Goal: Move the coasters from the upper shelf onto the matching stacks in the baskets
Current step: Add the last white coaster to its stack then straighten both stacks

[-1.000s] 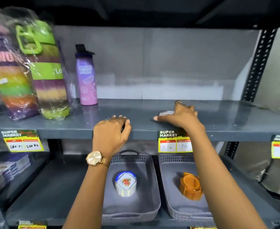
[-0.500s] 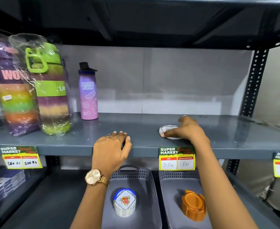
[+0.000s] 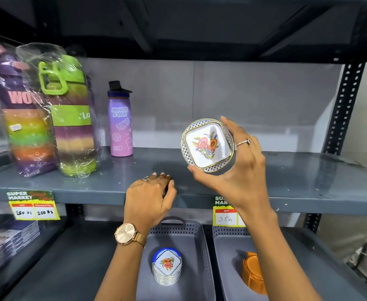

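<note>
Grey painted metal makes up the upper shelf (image 3: pixel 297 177), which runs across the whole middle of the frame. At the bottom centre, on the lower level, sit two grey perforated plastic baskets side by side: the left basket (image 3: pixel 197 253) holds a stack of white floral coasters with a blue rim (image 3: pixel 167 267), and the right basket (image 3: pixel 226 263) holds a stack of orange coasters (image 3: pixel 253 273). At the upper left stand two large plastic-wrapped striped water bottles (image 3: pixel 48 118) and, just right of them, a smaller purple bottle with a black cap (image 3: pixel 120 121). The right hand (image 3: pixel 241 168), at centre right, holds a white round coaster with a floral centre, gold edge and lattice border (image 3: pixel 207 144) pinched between thumb below and fingers at its right edge, raised clear of the shelf and tilted face-on to the camera. The left hand (image 3: pixel 149 199), wearing a rose-gold wristwatch (image 3: pixel 127 234), rests fingers curled on the shelf's front edge. Yellow price labels (image 3: pixel 34 206) hang along that edge.
</note>
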`<action>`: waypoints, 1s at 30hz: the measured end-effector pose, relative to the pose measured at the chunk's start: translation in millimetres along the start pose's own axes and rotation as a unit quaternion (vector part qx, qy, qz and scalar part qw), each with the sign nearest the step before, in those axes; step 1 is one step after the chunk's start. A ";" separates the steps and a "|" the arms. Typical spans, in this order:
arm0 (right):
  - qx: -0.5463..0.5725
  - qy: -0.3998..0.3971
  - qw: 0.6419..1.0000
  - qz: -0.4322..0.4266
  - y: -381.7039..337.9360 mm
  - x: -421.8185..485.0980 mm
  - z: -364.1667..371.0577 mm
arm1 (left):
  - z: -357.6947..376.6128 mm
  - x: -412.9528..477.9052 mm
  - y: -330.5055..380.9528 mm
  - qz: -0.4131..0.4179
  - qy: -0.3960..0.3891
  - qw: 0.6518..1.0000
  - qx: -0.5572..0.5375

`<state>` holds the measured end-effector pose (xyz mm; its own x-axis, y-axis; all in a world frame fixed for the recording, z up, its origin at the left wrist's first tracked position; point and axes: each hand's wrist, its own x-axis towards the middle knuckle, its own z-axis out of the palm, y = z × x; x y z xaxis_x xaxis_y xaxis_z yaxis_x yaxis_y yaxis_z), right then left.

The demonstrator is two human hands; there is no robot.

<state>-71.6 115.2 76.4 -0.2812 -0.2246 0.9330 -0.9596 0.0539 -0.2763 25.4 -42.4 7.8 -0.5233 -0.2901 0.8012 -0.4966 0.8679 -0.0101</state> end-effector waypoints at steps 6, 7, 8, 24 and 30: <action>0.011 -0.008 1.000 -0.006 -12.6 -12.0 -0.4 | 5.6 -5.2 -2.7 0.026 0.044 0.999 0.010; 0.015 -0.003 1.000 -0.005 -14.2 -13.9 -1.9 | 5.8 -4.2 -3.0 0.032 0.055 0.998 0.014; 0.021 0.001 1.000 -0.006 -16.6 -16.4 -4.1 | 3.5 -2.5 -2.2 0.033 0.056 0.998 0.016; 0.075 -0.312 0.936 0.143 13.5 -195.8 26.3 | 10.1 -5.1 -5.3 0.010 0.072 0.997 0.023; 0.001 -0.434 0.873 0.221 48.9 -224.9 85.5 | 13.6 -5.5 -6.5 0.013 0.095 0.995 0.019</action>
<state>-54.2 85.1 -166.7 -0.5096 -0.8346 0.2092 -0.7587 0.3212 -0.5667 22.1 -52.0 -4.7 -0.3977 -0.1833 0.8990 -0.5122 0.8573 -0.0518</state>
